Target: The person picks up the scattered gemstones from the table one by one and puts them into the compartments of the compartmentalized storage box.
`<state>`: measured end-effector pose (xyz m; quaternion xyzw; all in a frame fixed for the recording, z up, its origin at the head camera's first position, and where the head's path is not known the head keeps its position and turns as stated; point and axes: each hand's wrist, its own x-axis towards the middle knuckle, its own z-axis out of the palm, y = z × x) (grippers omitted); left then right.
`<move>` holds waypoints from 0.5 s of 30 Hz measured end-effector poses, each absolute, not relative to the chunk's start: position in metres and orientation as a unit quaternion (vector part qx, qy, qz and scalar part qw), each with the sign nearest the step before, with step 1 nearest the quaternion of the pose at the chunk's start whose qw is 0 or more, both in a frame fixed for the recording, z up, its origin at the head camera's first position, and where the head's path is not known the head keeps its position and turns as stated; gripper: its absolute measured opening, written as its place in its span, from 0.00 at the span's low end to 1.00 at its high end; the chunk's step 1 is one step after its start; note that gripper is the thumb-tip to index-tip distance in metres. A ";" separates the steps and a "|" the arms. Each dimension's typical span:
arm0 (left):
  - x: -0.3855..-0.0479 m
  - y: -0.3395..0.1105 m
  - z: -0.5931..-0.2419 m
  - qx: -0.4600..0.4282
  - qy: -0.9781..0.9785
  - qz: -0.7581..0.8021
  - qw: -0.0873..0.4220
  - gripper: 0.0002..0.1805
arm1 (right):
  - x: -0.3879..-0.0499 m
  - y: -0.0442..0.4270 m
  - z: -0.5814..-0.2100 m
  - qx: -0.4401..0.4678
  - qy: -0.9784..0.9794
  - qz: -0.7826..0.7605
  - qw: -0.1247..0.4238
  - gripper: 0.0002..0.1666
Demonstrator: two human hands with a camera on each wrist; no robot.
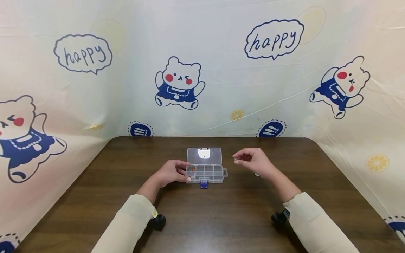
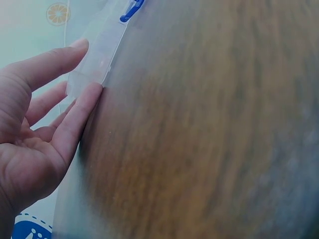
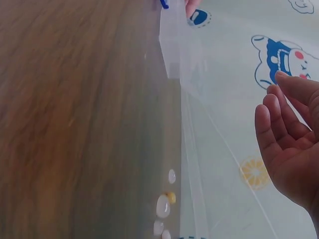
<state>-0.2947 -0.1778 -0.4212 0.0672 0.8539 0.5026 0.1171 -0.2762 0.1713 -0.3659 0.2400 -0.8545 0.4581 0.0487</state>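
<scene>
A clear plastic compartment box stands on the table with its lid raised at the back. My left hand grips its left end, thumb at the front corner and fingers farther back. An orange piece lies in a back-left compartment, and a whitish piece in the front-left one. My right hand is held above the table, right of the box, fingers bent loosely; nothing shows between them. Small white pebble-like pieces and a yellow one lie on the table below it.
A blue clasp sticks out at the box's front, and a clear hanging tab at its right end. The brown wooden table ends at a printed cloth backdrop. Dark wrist devices sit below both cuffs.
</scene>
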 end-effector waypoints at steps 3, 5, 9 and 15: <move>-0.295 -0.178 -0.421 0.067 0.856 0.500 0.116 0.32 | -0.278 0.165 -0.365 0.247 -0.854 0.456 0.045 0.09; -0.295 -0.177 -0.421 0.068 0.856 0.499 0.118 0.33 | -0.278 0.161 -0.364 0.251 -0.855 0.452 0.041 0.09; -0.296 -0.178 -0.421 0.069 0.858 0.496 0.119 0.33 | -0.280 0.151 -0.363 0.259 -0.855 0.448 0.036 0.09; -0.296 -0.179 -0.421 0.068 0.857 0.497 0.118 0.33 | -0.284 0.141 -0.361 0.267 -0.853 0.447 0.030 0.09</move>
